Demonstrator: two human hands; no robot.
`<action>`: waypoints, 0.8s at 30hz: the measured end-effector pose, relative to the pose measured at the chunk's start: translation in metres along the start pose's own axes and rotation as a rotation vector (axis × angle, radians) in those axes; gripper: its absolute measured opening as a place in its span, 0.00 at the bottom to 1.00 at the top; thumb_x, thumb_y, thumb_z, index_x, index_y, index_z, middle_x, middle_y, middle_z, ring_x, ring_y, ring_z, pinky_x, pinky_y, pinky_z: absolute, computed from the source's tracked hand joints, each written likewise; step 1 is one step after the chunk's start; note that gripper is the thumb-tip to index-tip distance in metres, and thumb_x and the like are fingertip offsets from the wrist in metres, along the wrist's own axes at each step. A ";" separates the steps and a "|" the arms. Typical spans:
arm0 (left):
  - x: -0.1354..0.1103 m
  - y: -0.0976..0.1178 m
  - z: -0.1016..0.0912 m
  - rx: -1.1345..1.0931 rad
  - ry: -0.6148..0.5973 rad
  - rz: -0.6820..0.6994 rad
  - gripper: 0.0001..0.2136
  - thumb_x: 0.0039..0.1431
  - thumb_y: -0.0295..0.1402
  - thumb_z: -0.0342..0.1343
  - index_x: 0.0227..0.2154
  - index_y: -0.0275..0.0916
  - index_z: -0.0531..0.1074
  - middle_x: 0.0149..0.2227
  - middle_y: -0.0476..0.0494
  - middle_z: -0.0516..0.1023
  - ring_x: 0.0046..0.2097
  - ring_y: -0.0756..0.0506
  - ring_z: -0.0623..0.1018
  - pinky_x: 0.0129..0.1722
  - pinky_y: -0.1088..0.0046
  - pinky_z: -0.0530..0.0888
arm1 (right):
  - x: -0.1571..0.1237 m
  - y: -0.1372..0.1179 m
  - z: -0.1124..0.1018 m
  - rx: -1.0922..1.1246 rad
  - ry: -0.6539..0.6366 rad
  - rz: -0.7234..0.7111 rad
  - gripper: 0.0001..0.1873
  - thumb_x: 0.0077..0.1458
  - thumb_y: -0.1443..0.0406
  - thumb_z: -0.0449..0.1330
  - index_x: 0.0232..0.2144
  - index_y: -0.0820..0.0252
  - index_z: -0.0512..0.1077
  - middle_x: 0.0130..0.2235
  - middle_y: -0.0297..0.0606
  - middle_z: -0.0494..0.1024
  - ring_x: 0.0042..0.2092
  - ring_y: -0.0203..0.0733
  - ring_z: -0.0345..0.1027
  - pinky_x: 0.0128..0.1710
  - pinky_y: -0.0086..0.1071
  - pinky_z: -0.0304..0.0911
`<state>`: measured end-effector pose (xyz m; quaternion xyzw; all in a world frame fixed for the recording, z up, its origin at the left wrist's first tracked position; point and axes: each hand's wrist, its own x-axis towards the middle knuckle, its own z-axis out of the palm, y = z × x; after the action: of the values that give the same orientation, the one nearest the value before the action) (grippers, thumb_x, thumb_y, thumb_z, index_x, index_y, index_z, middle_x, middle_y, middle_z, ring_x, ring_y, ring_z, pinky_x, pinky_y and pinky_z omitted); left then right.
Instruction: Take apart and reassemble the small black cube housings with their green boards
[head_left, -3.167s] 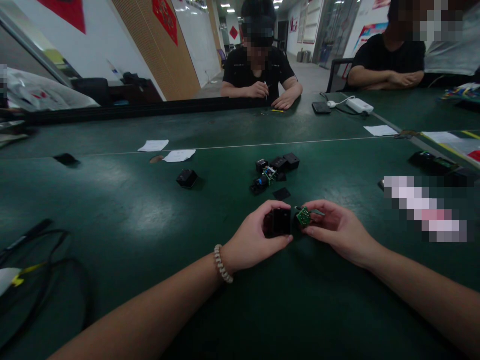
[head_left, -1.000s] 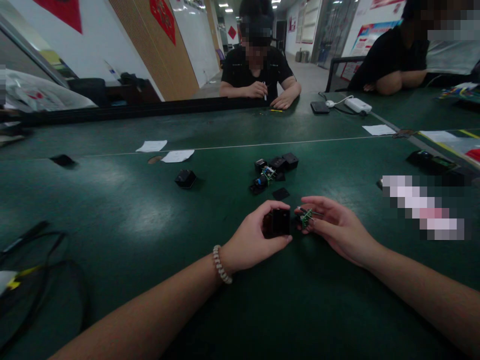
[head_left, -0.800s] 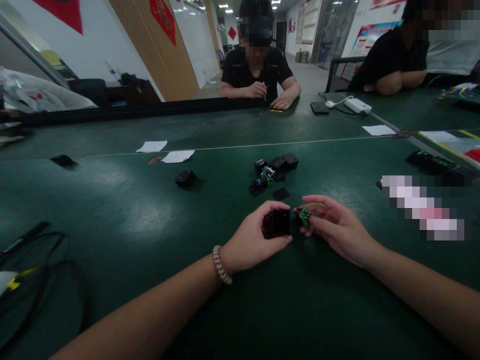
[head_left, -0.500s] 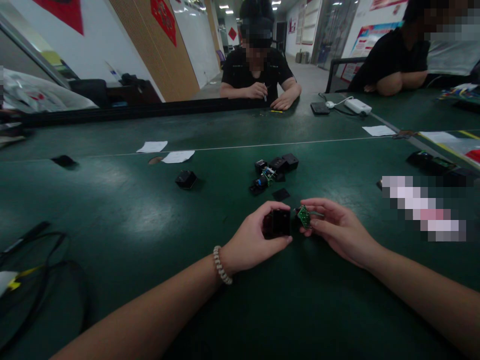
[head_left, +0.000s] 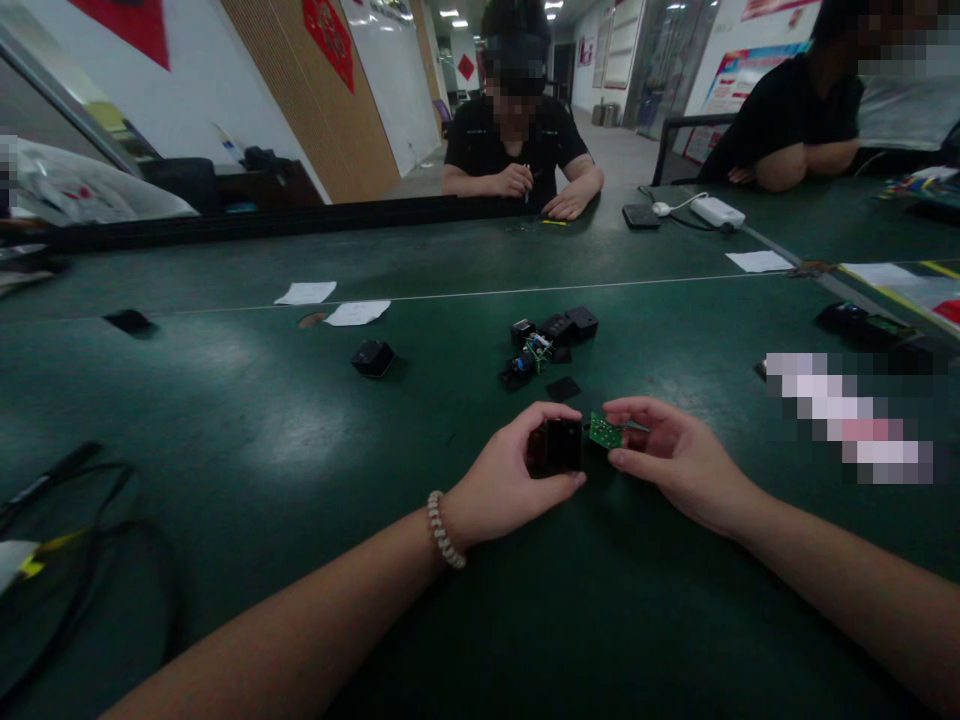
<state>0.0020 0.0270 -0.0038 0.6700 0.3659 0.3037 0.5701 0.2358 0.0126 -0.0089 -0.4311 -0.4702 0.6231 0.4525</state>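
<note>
My left hand [head_left: 506,480] is closed around a black plastic housing [head_left: 562,445], its dark open side facing right. Just to the right of that opening, my right hand [head_left: 667,450] pinches a small green circuit board [head_left: 604,431] between thumb and fingers. The board is tilted, with solder points on its visible face, and a narrow gap parts it from the housing. Beyond both hands lies a flat black plate [head_left: 563,388]. Behind it is a cluster of black housings [head_left: 568,325] and another circuit board [head_left: 537,347] with components.
A black cube-shaped part [head_left: 373,358] sits left of the cluster, near paper slips [head_left: 358,313]. Black cables [head_left: 90,530] lie at the left edge. Across the green table [head_left: 247,450] sits a person [head_left: 517,140]; another person [head_left: 787,130] is at the right. A white power adapter [head_left: 718,212] rests far right.
My right hand has turned the circuit board so that more of its green face shows, and its fingers have shifted slightly. The left hand holds the housing in place.
</note>
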 end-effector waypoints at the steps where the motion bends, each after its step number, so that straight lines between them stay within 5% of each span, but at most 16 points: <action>1: 0.000 0.000 0.000 -0.004 0.003 0.002 0.26 0.56 0.28 0.68 0.56 0.44 0.68 0.54 0.39 0.76 0.55 0.37 0.80 0.55 0.51 0.78 | 0.000 0.001 0.000 0.001 0.002 -0.003 0.22 0.46 0.68 0.75 0.45 0.53 0.78 0.43 0.36 0.79 0.38 0.39 0.72 0.37 0.36 0.72; 24: 0.000 -0.001 -0.001 0.003 -0.014 0.012 0.27 0.56 0.28 0.68 0.57 0.43 0.67 0.55 0.38 0.77 0.55 0.37 0.80 0.56 0.52 0.77 | 0.001 -0.002 0.004 0.175 -0.014 0.082 0.18 0.53 0.53 0.74 0.34 0.59 0.76 0.28 0.35 0.81 0.26 0.36 0.75 0.26 0.29 0.69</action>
<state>0.0016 0.0277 -0.0043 0.6752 0.3583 0.3020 0.5696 0.2318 0.0128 -0.0065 -0.4043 -0.3991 0.6828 0.4593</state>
